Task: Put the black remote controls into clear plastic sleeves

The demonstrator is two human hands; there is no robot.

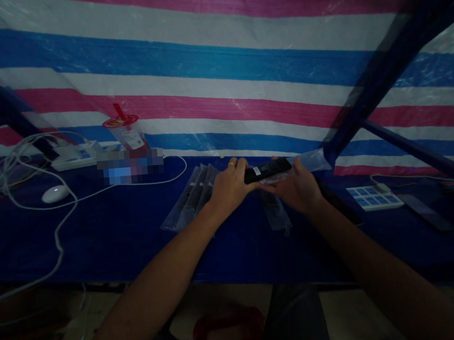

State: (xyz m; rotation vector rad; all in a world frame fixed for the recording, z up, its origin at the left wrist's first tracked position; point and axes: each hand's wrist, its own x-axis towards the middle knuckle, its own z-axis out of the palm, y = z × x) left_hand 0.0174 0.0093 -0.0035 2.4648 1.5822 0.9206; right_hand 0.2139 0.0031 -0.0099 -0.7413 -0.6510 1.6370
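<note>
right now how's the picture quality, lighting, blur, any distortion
Head view: dim and underexposed, with the blue table nearly black; the striped tarp behind is the brightest part. Wide-angle bend shows at the edges, and a patch beside the cup is pixelated. The left hand and right hand holding the black remote are fairly sharp but shadowed; the clear sleeves give faint glare.

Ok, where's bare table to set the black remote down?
Bare blue table lies between the white mouse and the bagged stack, and again before the white keypad. Crowded: both hands on the remote, cables far left.
</note>
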